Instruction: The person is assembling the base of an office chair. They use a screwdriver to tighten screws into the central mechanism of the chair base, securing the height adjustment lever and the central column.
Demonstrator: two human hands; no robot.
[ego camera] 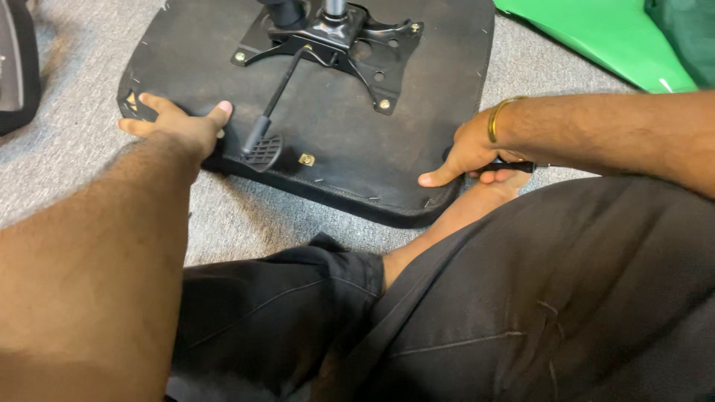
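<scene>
We are sitting on a grey carpeted floor (82, 141), legs in black trousers (536, 298) folded beneath us. Our left hand (182, 123) lies flat on the near left edge of the upturned black office-chair seat pan (350, 156), fingers spread and thumb out, pressing rather than clasping anything. Our right hand (469, 152) meets the seat's near right edge, thumb on its rim, with its grip curled around a slim black tool handle (514, 167); a gold bangle (497, 117) circles that wrist. The seat lies underside up on the carpet just ahead of our knees. Between our hands, a black lever with a ribbed paddle (262, 147) runs up to the black metal tilt mechanism plate (335, 41) bolted at the seat's middle. A glossy green panel (596, 37) lies at upper right.
</scene>
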